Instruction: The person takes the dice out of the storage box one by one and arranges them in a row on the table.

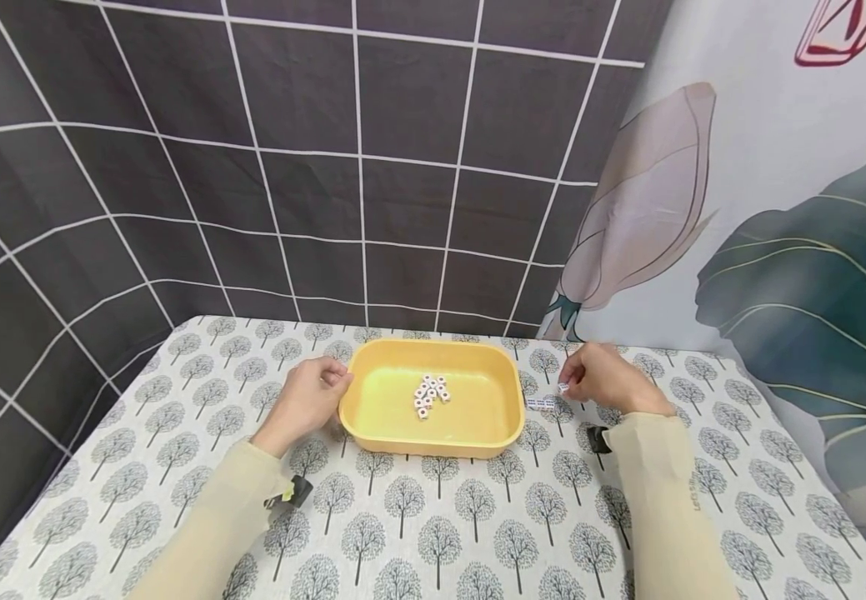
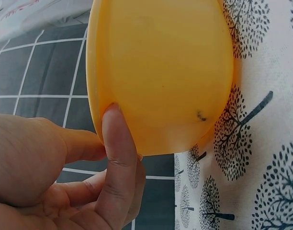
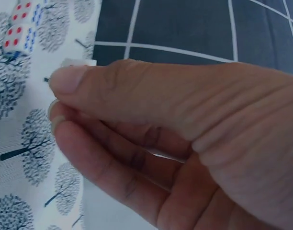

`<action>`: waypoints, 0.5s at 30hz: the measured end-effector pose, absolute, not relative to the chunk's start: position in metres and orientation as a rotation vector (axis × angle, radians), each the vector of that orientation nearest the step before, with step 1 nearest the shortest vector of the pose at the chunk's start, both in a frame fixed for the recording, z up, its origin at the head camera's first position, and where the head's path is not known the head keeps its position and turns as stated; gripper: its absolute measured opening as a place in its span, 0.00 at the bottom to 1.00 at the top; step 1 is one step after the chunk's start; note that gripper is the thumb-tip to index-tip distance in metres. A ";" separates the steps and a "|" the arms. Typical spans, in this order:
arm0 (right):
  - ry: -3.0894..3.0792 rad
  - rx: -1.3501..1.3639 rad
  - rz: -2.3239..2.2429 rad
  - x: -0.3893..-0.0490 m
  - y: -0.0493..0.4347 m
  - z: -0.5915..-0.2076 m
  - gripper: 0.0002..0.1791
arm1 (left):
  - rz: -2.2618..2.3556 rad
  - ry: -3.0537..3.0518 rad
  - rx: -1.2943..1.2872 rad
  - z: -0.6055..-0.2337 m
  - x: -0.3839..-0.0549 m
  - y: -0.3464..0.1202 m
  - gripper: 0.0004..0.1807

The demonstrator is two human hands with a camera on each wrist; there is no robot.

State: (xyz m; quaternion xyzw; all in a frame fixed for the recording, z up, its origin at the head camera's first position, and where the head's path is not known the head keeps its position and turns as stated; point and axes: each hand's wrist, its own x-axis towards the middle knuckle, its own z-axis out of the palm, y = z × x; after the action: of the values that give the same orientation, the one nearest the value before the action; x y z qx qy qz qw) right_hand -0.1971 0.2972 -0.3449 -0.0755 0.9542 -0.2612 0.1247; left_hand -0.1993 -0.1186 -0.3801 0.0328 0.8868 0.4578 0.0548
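A yellow basin (image 1: 433, 447) stands on the tree-patterned cloth, with several white dice (image 1: 431, 393) clustered on its floor. My left hand (image 1: 312, 396) pinches the basin's left rim; in the left wrist view the thumb is at the rim and a finger (image 2: 118, 148) lies along the outer wall. To the right of the basin, my right hand (image 1: 603, 379) holds a white die (image 3: 79, 62) between thumb and fingers, mostly hidden by the thumb. Close beside that hand, a short row of dice (image 1: 540, 404) lies on the cloth, showing red pips on one side and blue on another.
The tree-patterned cloth (image 1: 440, 533) covers the table. Behind it hangs a dark curtain with a white grid (image 1: 410, 200), and at the right a pale curtain with large flowers and leaves (image 1: 778, 275).
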 end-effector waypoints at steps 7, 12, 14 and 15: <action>2.742 -0.186 -0.713 -0.201 0.301 -0.358 0.06 | 1.401 2.677 0.094 -0.382 -0.200 -0.119 0.14; 2.716 -0.150 -0.679 -0.202 0.301 -0.363 0.07 | 1.393 2.677 0.088 -0.382 -0.200 -0.119 0.14; 2.709 -0.146 -0.670 -0.202 0.300 -0.365 0.08 | 1.390 2.677 0.087 -0.382 -0.201 -0.118 0.14; 2.703 -0.135 -0.666 -0.202 0.300 -0.366 0.09 | 1.390 2.677 0.086 -0.382 -0.201 -0.118 0.14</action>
State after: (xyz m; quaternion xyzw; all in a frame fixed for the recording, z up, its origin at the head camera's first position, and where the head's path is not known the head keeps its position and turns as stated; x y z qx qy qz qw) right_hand -0.2022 0.2997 -0.3656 -0.0477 0.9547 -0.2352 0.1761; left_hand -0.2007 -0.1180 -0.3822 0.0284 0.8854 0.4597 0.0619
